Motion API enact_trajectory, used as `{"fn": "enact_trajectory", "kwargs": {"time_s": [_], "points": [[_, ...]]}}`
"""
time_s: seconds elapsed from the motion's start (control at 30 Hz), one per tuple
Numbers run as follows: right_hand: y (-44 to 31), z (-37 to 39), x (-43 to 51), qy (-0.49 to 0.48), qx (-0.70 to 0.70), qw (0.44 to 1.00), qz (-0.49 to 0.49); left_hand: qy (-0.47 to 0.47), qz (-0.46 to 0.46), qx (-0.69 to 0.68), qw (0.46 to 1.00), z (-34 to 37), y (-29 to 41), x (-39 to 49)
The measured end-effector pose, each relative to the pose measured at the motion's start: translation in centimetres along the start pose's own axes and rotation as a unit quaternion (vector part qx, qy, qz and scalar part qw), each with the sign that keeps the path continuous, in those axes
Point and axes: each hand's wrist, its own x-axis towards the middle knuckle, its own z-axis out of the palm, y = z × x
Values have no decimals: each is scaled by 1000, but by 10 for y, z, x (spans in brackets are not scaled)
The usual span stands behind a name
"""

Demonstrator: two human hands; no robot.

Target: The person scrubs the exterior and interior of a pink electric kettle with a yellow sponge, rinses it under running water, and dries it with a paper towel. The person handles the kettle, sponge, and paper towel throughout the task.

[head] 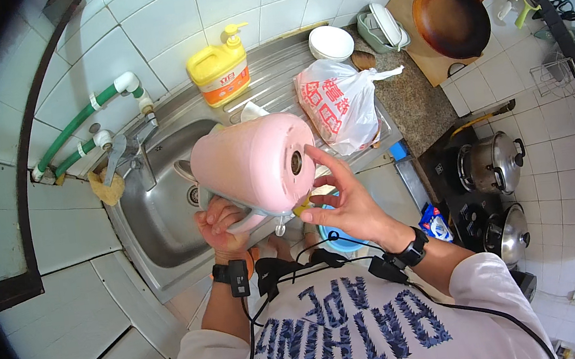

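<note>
A pink electric kettle [242, 158] is tipped on its side over the edge of the sink, its base facing right. A round metal socket [296, 163] sits in that base. My left hand [222, 222] is closed around the kettle's handle from below. My right hand [346, 199] is at the base with fingers spread, the index fingertip at its rim. A small yellow piece [302, 205] shows between the thumb and the kettle; whether the hand touches it is unclear. Under the handle is a clear drop or small clear part [280, 227]. The kettle's inside is hidden.
The steel sink [149, 239] has a tap [145, 164] and a sponge [107, 187] on its left rim. A yellow pump bottle [220, 72], white bowl [331, 43] and plastic bag [337, 103] stand behind. Below is a blue basin [346, 245]; pots [495, 162] stand right.
</note>
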Motion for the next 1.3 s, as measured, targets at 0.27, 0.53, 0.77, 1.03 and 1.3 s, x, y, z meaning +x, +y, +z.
{"fn": "enact_trajectory", "kwargs": {"time_s": [0.27, 0.53, 0.77, 1.03, 1.3], "points": [[-27, 22, 1, 17, -58, 995, -84, -46, 36, -57, 997, -16, -6, -4], [-4, 31, 9, 94, 8, 996, 3, -5, 63, -25, 998, -25, 3, -27], [78, 41, 77, 10, 232, 960, 159, 180, 184, 115, 959, -17, 34, -58], [109, 39, 77, 44, 230, 949, 213, 456, 186, 357, 794, 16, 28, -29], [154, 54, 95, 221, 261, 934, 105, 562, 54, 592, 575, 22, 20, 4]]}}
